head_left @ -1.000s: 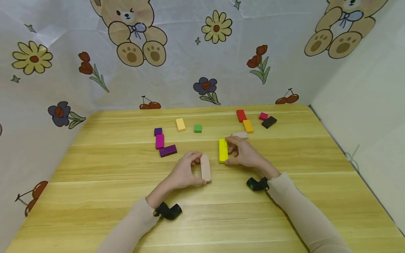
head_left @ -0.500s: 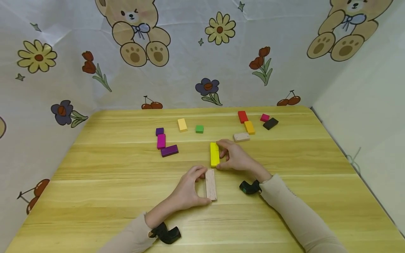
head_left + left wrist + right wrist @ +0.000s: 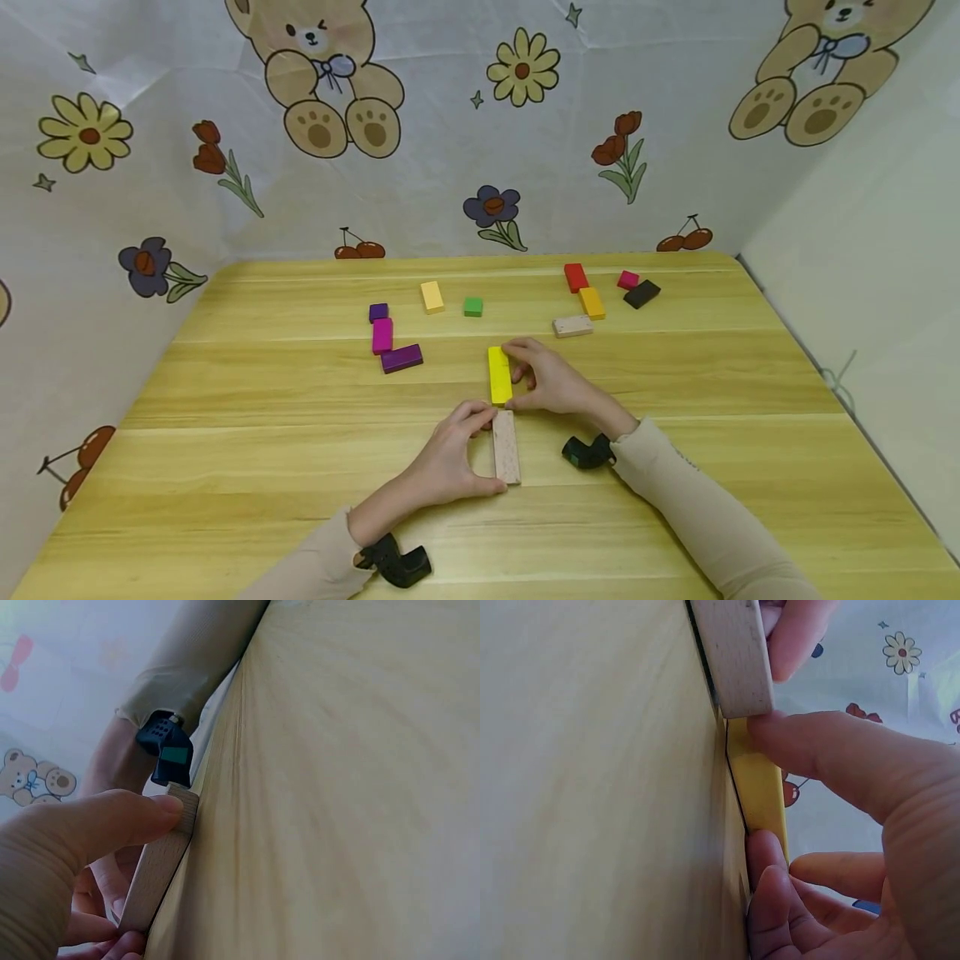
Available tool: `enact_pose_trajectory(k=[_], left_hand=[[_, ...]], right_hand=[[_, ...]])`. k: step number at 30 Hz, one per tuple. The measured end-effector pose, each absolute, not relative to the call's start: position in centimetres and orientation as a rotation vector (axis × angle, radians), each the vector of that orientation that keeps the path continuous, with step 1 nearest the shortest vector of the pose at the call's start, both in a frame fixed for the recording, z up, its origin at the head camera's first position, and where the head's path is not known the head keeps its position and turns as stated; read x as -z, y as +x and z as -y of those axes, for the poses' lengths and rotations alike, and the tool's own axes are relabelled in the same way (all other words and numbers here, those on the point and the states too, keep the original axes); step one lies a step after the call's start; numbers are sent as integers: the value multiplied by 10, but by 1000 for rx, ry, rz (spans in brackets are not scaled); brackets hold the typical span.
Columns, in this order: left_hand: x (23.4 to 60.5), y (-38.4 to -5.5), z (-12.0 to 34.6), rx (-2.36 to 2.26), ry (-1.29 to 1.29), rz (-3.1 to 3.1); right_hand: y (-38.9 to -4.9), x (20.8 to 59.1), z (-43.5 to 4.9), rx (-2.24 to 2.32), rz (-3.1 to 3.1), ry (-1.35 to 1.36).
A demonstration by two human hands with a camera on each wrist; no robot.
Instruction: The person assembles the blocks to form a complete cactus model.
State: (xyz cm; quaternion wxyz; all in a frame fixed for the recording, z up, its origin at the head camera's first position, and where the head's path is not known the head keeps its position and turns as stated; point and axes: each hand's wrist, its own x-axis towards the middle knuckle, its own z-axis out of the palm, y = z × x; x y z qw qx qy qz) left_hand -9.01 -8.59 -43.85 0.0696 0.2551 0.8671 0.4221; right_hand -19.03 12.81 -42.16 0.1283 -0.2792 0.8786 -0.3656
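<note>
My left hand (image 3: 453, 462) pinches a plain wooden block (image 3: 506, 447) by its two ends, thumb at the near end and fingers at the far one. In the left wrist view that wooden block (image 3: 154, 874) lies against the tabletop under the thumb. My right hand (image 3: 551, 379) pinches a yellow block (image 3: 499, 377) by its ends, just beyond the wooden one. The two blocks stand nearly end to end in a line. In the right wrist view the right thumb covers part of the yellow block (image 3: 759, 795) where it comes close to the wooden block (image 3: 739, 660).
Left of the hands lie a purple block (image 3: 402, 358), a magenta block (image 3: 382, 336) and a dark violet one (image 3: 378, 312). Farther back are a pale yellow block (image 3: 432, 297) and a green one (image 3: 473, 307). Another wooden block (image 3: 572, 326) lies right, near red, orange, pink and black blocks.
My left hand has brought the wooden block nearer and slightly right. My right hand has moved the yellow block left and nearer, so the two blocks now line up.
</note>
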Motion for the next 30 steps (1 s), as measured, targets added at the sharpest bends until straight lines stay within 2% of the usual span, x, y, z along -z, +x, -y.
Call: enact_pose_trajectory(k=[30], left_hand=[[440,-90,87,-1251,775,-2616]], right_hand=[[-190,424,-131,1133,-2491,-787]])
